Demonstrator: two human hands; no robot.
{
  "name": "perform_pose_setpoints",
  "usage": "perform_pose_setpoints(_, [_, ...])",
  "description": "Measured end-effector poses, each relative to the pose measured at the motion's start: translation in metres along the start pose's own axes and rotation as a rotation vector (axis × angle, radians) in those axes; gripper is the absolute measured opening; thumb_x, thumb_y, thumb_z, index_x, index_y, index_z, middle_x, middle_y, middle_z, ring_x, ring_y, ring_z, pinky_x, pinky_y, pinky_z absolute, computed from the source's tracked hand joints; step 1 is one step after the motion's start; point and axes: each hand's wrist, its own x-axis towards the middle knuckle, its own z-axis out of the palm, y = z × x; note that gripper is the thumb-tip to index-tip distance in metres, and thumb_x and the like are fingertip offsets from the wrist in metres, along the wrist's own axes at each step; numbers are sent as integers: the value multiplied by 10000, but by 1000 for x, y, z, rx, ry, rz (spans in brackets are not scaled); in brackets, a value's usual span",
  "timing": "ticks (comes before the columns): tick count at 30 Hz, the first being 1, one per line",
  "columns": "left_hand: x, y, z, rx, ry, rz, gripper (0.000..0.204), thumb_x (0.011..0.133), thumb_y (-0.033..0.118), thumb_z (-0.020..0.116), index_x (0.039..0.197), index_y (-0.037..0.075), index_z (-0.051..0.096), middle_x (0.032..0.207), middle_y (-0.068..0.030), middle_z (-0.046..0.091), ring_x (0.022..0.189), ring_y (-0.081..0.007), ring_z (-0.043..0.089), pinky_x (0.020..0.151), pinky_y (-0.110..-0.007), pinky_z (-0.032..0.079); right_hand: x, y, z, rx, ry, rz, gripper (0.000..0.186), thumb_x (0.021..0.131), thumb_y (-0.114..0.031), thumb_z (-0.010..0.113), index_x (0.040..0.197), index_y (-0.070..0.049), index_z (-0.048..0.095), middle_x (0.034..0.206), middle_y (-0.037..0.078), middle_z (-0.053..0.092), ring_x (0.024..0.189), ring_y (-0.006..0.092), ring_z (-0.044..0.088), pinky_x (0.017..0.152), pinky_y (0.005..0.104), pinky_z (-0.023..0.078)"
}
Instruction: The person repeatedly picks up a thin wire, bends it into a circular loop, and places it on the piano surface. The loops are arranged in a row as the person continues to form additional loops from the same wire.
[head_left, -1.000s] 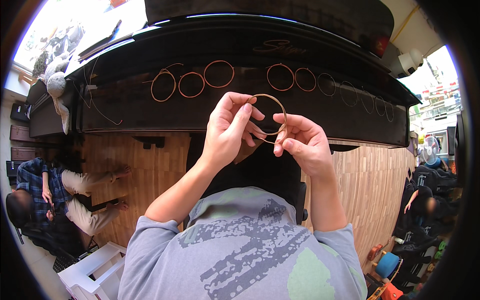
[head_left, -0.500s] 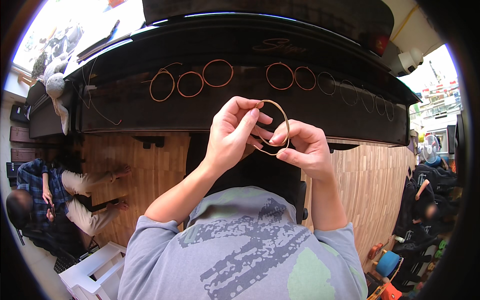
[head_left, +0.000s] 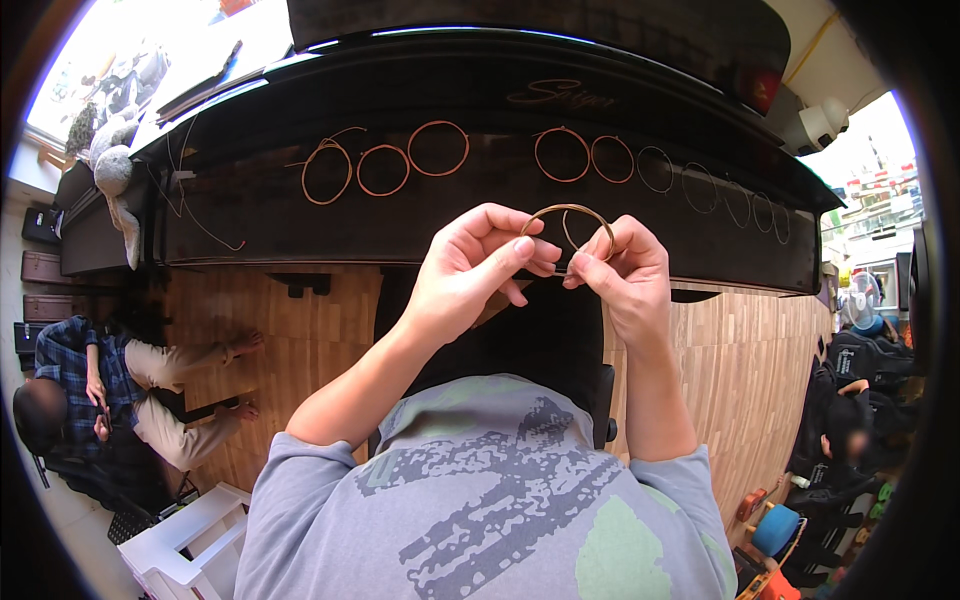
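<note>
A brass-coloured coil of wire (head_left: 571,208) is held up between my two hands, above the near edge of a black glossy piano (head_left: 480,225). My left hand (head_left: 468,268) pinches the coil's left side between thumb and fingers. On its right side, my right hand (head_left: 632,272) grips it with thumb and curled fingers. Part of the loop's lower side is hidden by my fingers. Beyond my hands lie copper-coloured wire coils, three on the left, among them a larger ring (head_left: 438,176), and two to the right, including one ring (head_left: 562,181).
Several thin silvery wire coils (head_left: 655,191) lie farther right on the piano. A loose wire (head_left: 205,229) and a grey plush toy (head_left: 112,172) are at its left end. A person in a plaid shirt (head_left: 70,350) sits at left. A white plastic stool (head_left: 190,550) stands lower left.
The coil has turned in my hands, from a rounder upright loop to a flatter arch. My right hand has shifted slightly up, its fingers now closer to my left.
</note>
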Motion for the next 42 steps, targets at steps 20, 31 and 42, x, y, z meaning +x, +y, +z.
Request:
perform_pose_setpoints(20, [-3,-3,0,-189,-47,-13,161,934,98,590,1063,1,587,937,-108,668,834,-195,696,584,-250,595,-4,9,8,-208,-52,-262,239,791,124,385,961,-42,359,863,118,618,789,118,592,788,265,476])
perform_pose_setpoints(31, [-1,-1,2,-38,164,82,146,945,93,570,1073,24,581,978,-117,681,888,-245,701,634,-272,607,-2,4,11,-50,105,38,181,926,-90,612,1054,30,568,881,82,660,798,150,677,743,260,557])
perform_pose_setpoints(42, [-4,-20,0,501,98,445,120,893,-16,611,1012,-17,629,934,-94,694,861,-140,682,700,-237,572,3,1,5,105,130,324,159,933,-100,592,1039,16,617,891,103,683,812,176,700,739,279,590])
